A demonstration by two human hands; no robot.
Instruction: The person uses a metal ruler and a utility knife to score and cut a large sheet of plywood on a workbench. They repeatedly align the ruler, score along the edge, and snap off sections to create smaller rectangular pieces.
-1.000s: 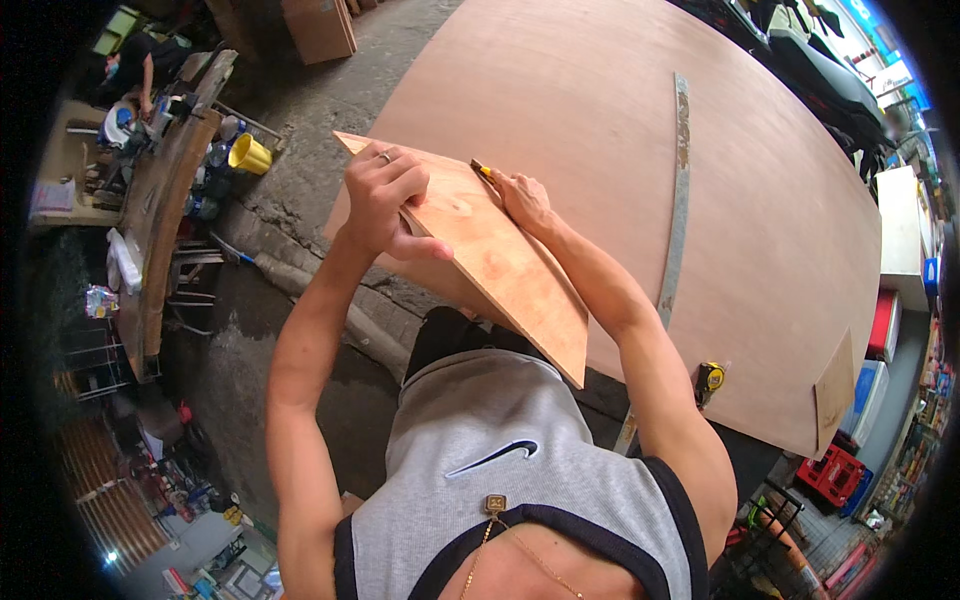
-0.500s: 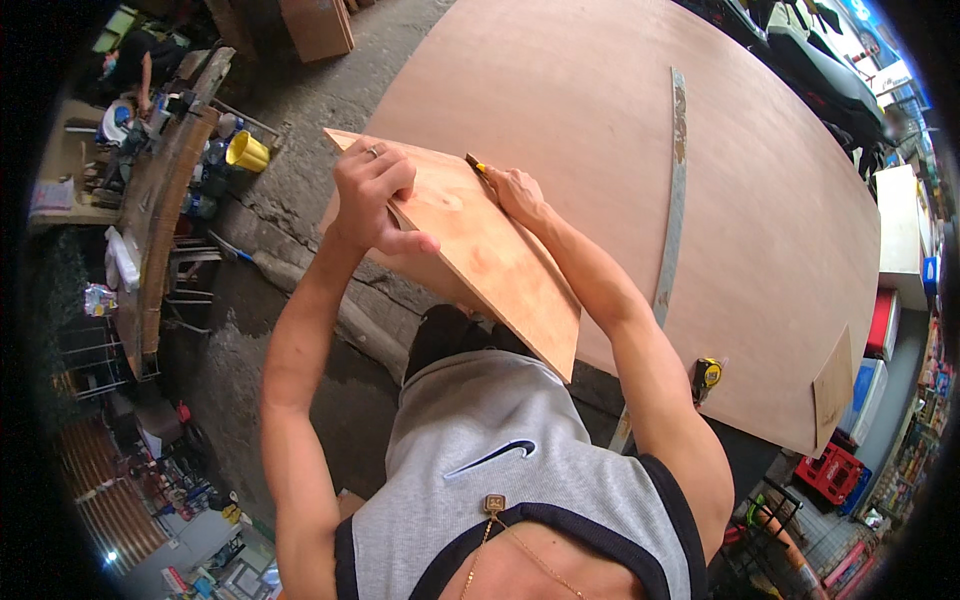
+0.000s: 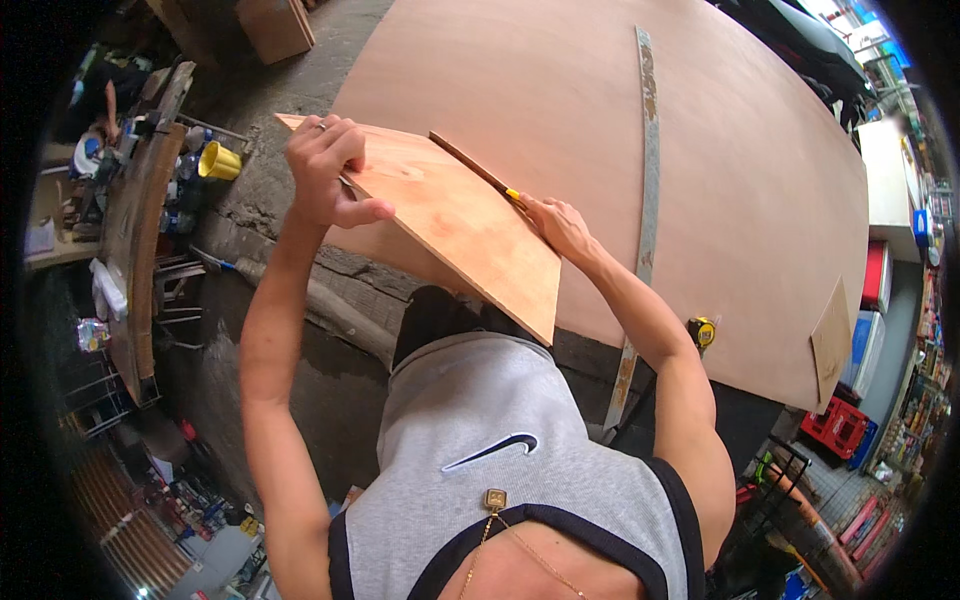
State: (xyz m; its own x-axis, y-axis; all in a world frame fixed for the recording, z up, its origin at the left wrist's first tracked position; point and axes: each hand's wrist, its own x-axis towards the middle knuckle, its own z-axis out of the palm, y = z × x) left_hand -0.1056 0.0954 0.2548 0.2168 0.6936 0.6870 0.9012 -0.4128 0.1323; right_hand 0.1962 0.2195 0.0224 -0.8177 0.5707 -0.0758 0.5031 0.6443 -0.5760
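Note:
My left hand (image 3: 325, 165) is closed around the far left edge of a small wooden board (image 3: 445, 215), with the thumb along its near edge. The board is held tilted above a large sheet (image 3: 520, 90) of wood. At its right edge, my right hand (image 3: 562, 228) grips a narrow tool with a yellow handle (image 3: 514, 196). A thin dark brown strip (image 3: 465, 157) runs from the handle to the board's far corner; I cannot tell if it is the tool's blade or the board's edge.
A long metal straightedge (image 3: 648, 150) lies across the large sheet. A yellow and black tape measure (image 3: 701, 331) sits near its front edge, and a thin wood offcut (image 3: 832, 335) at its right. To the left stand a cluttered wooden bench (image 3: 150, 235) and a yellow bucket (image 3: 219, 160).
My right hand has slid the tool nearer to me along the board's right edge. My left hand keeps its hold, and the whole view has shifted a little.

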